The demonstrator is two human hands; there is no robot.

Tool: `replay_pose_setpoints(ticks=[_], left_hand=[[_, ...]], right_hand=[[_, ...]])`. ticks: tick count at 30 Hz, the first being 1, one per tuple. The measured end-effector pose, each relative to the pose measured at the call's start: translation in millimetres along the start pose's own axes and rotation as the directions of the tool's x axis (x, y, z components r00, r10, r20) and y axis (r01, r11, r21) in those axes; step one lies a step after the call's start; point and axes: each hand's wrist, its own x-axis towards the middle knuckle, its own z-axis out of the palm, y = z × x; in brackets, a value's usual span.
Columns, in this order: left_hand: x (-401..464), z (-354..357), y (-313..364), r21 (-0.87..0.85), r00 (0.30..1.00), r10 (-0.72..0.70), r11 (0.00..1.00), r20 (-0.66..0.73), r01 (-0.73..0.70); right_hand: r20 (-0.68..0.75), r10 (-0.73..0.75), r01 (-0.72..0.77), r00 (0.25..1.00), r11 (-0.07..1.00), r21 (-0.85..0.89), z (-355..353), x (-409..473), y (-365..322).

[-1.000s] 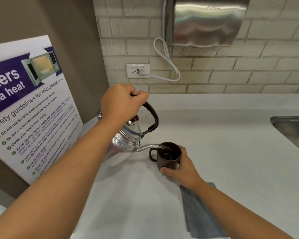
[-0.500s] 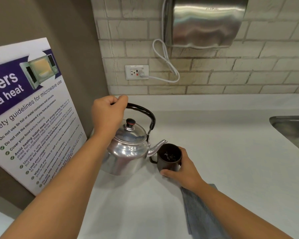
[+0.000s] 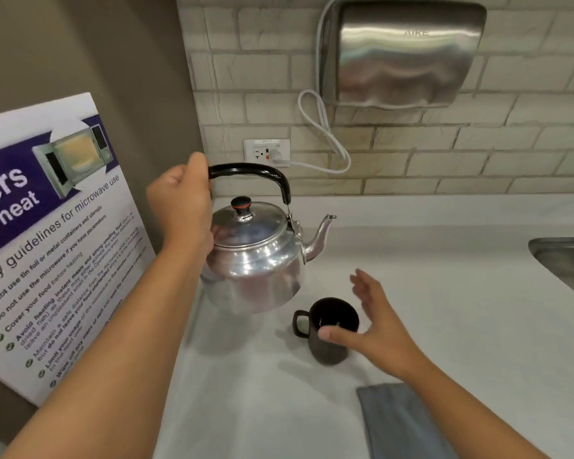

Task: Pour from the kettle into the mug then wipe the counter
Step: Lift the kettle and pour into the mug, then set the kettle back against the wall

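Observation:
A shiny metal kettle (image 3: 256, 256) with a black handle sits level at the back left of the white counter (image 3: 444, 293), spout pointing right. My left hand (image 3: 181, 203) is closed around the left end of its handle. Whether the kettle's base touches the counter I cannot tell. A dark brown mug (image 3: 328, 329) stands upright on the counter in front of the kettle, dark liquid inside. My right hand (image 3: 375, 319) hovers just right of the mug with fingers spread, thumb near the rim. A grey cloth (image 3: 405, 422) lies flat near the front edge, under my right forearm.
A microwave safety poster (image 3: 43, 246) leans against the left wall. A steel sink (image 3: 567, 263) is set into the counter at the right edge. On the brick wall hang a steel hand dryer (image 3: 401, 54) and an outlet (image 3: 267, 152) with its white cord.
The kettle was tipped over the mug pouring, then came upright and moved back and away from the mug. My right hand has let go of the mug and opened.

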Motion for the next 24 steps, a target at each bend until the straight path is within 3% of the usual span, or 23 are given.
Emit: replay_pose_setpoints(ticks=[4,7,10,16,24], left_hand=[[8,4,-28,0.060,0.999,0.040,0.997,0.036,-0.042],[14,6,-54,0.072,0.998,0.021,0.997,0.065,-0.026],[20,6,-80,0.074,0.995,0.003,0.997,0.095,-0.010],[31,11,-127,0.109,0.994,-0.087,0.991,0.072,0.079],[37,11,-165,0.169,0.994,-0.097,0.982,0.056,0.086]], right_hand=[[-0.103,-0.228,0.233,0.968,0.972,0.037,-12,26,-67],[-0.103,-0.324,0.333,0.940,0.940,0.079,-6,60,-104],[0.007,-0.329,0.328,0.944,0.944,0.035,15,97,-118],[0.217,-0.307,0.358,0.927,0.897,-0.259,58,149,-85],[0.222,-0.286,0.348,0.932,0.879,-0.327,76,180,-50]])
